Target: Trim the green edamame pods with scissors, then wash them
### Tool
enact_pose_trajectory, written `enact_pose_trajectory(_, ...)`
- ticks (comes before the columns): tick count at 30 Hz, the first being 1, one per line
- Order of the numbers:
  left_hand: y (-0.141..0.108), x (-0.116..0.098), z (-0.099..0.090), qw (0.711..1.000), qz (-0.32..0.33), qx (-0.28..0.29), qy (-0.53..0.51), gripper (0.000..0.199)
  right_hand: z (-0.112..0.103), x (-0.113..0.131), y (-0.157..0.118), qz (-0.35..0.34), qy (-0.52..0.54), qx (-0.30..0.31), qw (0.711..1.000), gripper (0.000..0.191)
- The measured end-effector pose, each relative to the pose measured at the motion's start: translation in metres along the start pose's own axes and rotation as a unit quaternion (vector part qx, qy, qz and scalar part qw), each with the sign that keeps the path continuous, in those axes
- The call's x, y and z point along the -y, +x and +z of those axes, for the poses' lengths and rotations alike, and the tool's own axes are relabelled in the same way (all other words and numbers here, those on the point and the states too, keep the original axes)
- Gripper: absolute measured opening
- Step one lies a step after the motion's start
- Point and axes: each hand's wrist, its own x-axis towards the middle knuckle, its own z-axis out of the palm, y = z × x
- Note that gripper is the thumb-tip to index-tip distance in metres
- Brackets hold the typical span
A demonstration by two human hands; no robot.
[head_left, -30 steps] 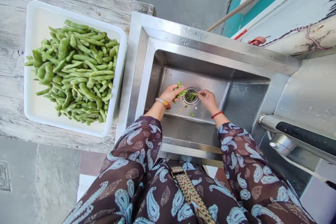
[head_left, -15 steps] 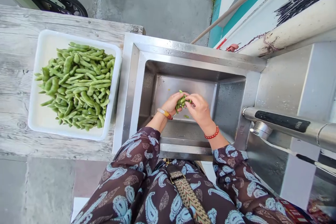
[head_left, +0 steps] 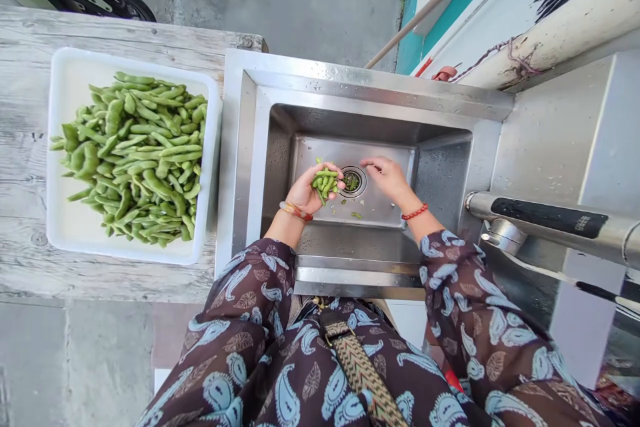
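Over the sink, my left hand (head_left: 303,192) cups a small bunch of edamame pods (head_left: 326,181), its fingers curled around them. My right hand (head_left: 389,177) hovers to the right of the drain (head_left: 353,181), apart from the left. Its fingertips are drawn together in a pinch, and whatever is between them is too small to make out. Green scraps sit in the drain, and a few bits lie on the sink floor. To the left, a white plastic tray (head_left: 59,200) holds a large heap of edamame pods (head_left: 145,153).
The stainless steel sink (head_left: 240,147) adjoins a weathered wooden table (head_left: 30,167) under the tray. A metal faucet (head_left: 545,217) reaches in from the right. Behind the sink lean a wooden pole (head_left: 435,3) and a thick pale pole (head_left: 565,33). A two-wheeler's wheel (head_left: 125,0) shows at upper left.
My right hand has moved away from the pods to the right, uncovering the drain. My left hand has shifted slightly left, still holding the bunch. The view has shifted a little.
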Motion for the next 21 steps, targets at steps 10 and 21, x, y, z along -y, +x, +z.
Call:
enact_pose_trajectory(10, -0.03, -0.007, -0.013, 0.995, 0.043, -0.087, 0.015, 0.025, 0.101, -0.031, 0.053, 0.027, -0.168, 0.149, 0.974, 0.024)
enact_pose_trajectory(21, -0.001, 0.002, -0.027, 0.996, -0.009, -0.077, -0.043, 0.017, 0.038, -0.006, 0.02, -0.005, -0.114, 0.005, 0.993, 0.04)
